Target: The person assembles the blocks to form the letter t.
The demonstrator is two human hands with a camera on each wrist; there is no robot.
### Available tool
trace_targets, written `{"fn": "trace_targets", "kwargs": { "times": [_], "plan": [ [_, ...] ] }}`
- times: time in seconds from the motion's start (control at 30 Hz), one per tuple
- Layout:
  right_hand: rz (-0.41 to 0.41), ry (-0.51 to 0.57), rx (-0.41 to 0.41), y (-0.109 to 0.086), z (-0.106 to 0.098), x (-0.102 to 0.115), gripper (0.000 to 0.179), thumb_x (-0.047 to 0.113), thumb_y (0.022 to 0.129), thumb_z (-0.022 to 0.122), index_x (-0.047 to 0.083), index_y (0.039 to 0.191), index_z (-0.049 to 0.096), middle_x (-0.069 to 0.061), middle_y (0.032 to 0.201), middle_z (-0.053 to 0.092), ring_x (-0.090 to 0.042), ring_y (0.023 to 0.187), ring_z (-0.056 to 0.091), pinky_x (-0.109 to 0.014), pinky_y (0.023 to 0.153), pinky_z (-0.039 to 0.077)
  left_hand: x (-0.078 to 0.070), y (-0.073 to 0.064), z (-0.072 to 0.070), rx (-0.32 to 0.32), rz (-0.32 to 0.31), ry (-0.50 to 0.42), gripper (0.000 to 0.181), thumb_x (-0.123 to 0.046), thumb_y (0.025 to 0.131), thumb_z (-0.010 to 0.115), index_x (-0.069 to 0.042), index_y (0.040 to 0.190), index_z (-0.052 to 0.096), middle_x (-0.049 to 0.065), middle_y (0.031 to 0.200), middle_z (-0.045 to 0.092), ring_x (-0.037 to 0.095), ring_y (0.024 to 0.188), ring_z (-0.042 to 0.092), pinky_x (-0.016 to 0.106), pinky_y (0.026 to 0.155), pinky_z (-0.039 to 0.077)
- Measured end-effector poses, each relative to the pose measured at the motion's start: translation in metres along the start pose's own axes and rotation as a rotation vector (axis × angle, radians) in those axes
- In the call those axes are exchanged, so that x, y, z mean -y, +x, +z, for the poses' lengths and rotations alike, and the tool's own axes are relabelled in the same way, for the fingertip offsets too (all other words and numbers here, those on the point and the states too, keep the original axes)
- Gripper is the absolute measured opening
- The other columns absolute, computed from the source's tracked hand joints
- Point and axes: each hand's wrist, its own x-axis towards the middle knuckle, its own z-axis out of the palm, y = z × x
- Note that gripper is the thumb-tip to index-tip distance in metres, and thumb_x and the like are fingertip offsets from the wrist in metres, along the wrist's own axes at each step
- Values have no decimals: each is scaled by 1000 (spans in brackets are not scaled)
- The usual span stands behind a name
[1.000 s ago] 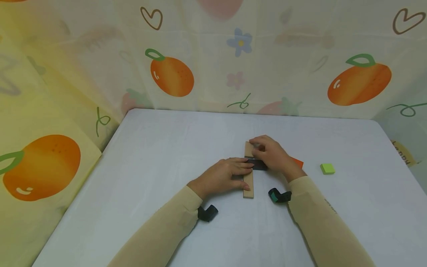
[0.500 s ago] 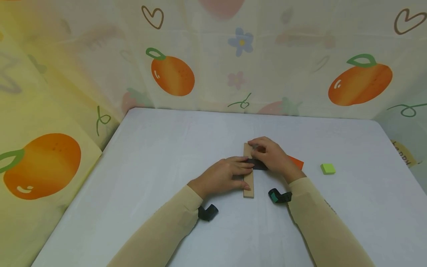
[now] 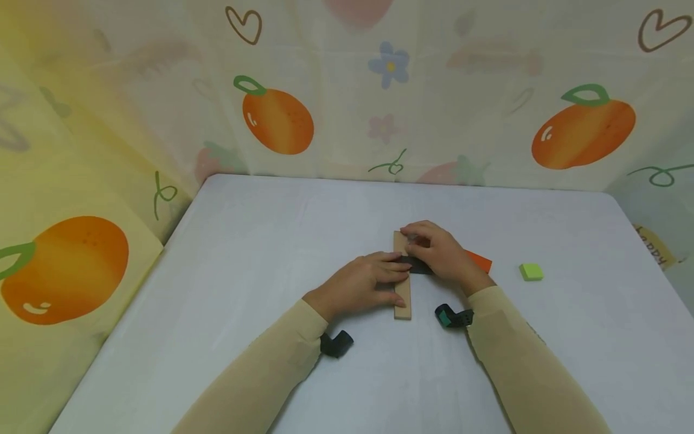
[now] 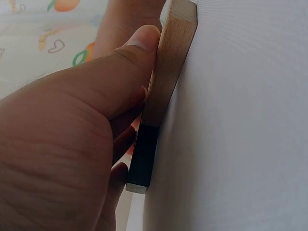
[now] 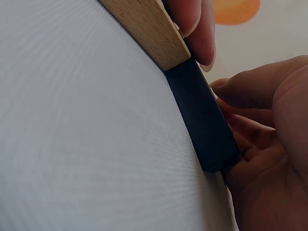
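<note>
We have a small cross of flat pieces between our two hands on the white bench [image 3: 260, 241]. The black strip [image 3: 420, 265] lies across the middle, its one arm pointing to three o'clock; the left wrist view shows its other end, pale-tipped, on the nine o'clock side. The near wooden strip [image 3: 403, 311] runs from it toward six o'clock, its end touching the black. The far wooden strip [image 3: 399, 242] runs toward twelve, nearly in line with the near one; how it meets the black we cannot tell, as our fingers cover that join.

Our left hand [image 3: 360, 286] comes in from eight o'clock with fingers straight, thumb set apart on the near wooden strip, the others lying over the crossing. Our right hand [image 3: 440, 250] reaches in from four o'clock, index finger and thumb bent and narrow at the far wooden strip's three o'clock edge; whether they pinch it or merely touch it, we cannot tell.

Past our right hand, an orange piece [image 3: 479, 261] shows partly hidden, and the green block [image 3: 531, 272] sits farther out toward three o'clock, well apart.

We judge the step in hand to be squaring up the far piece; the next move probably calls for light pressure on the left and a gentle nudge from the right, without skewing the black.
</note>
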Motion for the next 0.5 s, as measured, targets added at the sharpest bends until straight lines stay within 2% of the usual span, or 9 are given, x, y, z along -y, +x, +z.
{"fn": "trace_targets", "kwargs": {
  "times": [0.5],
  "plan": [
    [8, 21, 4, -1, -1, 2, 39, 7, 108, 68, -2, 146, 66, -17, 146, 61, -34, 120, 64, -54, 109, 47, -1, 1, -1, -2, -12, 3, 58, -37, 95, 88, -5, 141, 73, 2, 150, 65, 21, 151, 47, 31, 122, 34]
  ]
}}
